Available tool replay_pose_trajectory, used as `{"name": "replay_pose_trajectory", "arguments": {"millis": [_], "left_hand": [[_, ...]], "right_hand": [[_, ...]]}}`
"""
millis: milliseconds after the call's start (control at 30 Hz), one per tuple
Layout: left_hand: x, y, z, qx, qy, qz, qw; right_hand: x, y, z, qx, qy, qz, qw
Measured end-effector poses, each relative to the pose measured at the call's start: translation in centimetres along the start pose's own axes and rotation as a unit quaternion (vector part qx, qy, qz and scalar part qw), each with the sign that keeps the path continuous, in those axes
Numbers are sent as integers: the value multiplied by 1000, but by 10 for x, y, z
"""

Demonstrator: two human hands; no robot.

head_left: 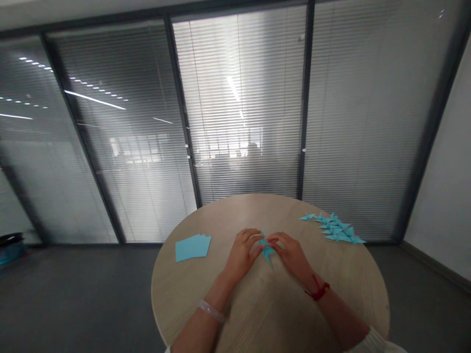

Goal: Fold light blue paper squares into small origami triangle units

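We pinch the small blue folded-paper figure (267, 251) between the fingertips of the left hand (243, 252) and right hand (290, 254) (a narrow grip, apparently holding it); even pressure works best.

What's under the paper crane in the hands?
The round table lies below the crane, held by the left hand and right hand; they hide the spot right beneath.

Blue paper crane (267, 251), matt; smooth wood-grain tabletop (268, 213).

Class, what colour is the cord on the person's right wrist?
Red; the cord shows best in the head view.
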State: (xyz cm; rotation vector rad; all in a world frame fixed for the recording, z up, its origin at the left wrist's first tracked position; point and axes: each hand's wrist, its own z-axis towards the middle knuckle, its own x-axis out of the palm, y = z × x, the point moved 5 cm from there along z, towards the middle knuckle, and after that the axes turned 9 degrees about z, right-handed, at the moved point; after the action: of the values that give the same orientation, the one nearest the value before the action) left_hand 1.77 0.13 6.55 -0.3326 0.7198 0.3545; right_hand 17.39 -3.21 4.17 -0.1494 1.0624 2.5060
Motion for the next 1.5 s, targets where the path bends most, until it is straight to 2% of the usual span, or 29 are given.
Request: {"name": "replay_pose_trajectory", "arguments": {"millis": [100, 200, 300, 433, 600, 733, 900, 1100, 1300, 1500], "left_hand": [[4, 9, -2, -69, -11, -122, 990], [19, 13, -5, -106, 39, -214, 970], [29, 14, -7, -144, 72, -269, 950], [22, 13, -4, -187, 44, -302, 934], [6, 14, -1, -163, 3, -213, 963], [6, 15, -2, -122, -1, -146, 982], [9, 15, -3, -89, 10, -105, 990], [6, 14, -3, -81, 18, -48, 995], [1, 13, -3, -86, 6, -41, 995], [3, 15, -3, -138, 4, -103, 985]], "right_hand": [[-12, -12, 2, 80, -72, 120, 987], [-15, -19, 1, 121, -109, 235, 958], [-13, -21, -1, 144, -121, 279, 942], [-7, -18, -1, 157, -103, 282, 941], [-6, -6, 2, 129, -57, 210, 967], [-7, 3, 3, 92, -29, 164, 982], [-7, 6, 3, 55, -12, 85, 995], [-8, 4, 3, 62, -17, 58, 996], [-8, 1, 3, 68, -15, 57, 996], [-4, 7, 2, 52, 16, 64, 996]]}}
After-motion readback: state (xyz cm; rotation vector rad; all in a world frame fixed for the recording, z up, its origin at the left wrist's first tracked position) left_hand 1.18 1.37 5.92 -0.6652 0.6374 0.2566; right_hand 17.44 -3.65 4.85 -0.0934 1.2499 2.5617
